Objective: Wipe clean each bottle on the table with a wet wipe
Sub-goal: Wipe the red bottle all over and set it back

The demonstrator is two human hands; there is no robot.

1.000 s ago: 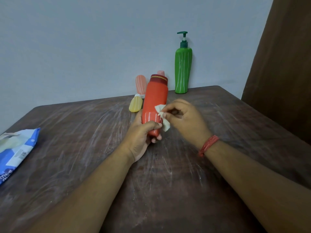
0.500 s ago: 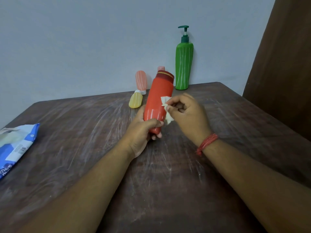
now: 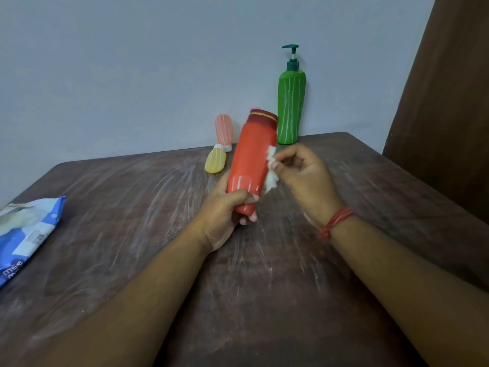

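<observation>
My left hand (image 3: 225,215) grips the lower end of a red bottle (image 3: 251,160), held tilted above the table with its dark red cap pointing away. A crumpled white wet wipe (image 3: 270,170) is pinched in my right hand (image 3: 304,181) and pressed against the bottle's right side. A tall green pump bottle (image 3: 291,107) stands upright at the back by the wall. A small yellow bottle (image 3: 215,161) lies on the table, and a pink bottle (image 3: 224,132) leans behind it.
A blue and white wet wipe pack (image 3: 25,234) lies at the table's left edge. The dark wooden table (image 3: 132,247) is streaked with white marks. A brown curtain (image 3: 444,102) hangs at the right; a pale wall is behind.
My right hand has slid the wipe up the red bottle's side, from near the base toward the middle. The left hand keeps its grip on the bottle.
</observation>
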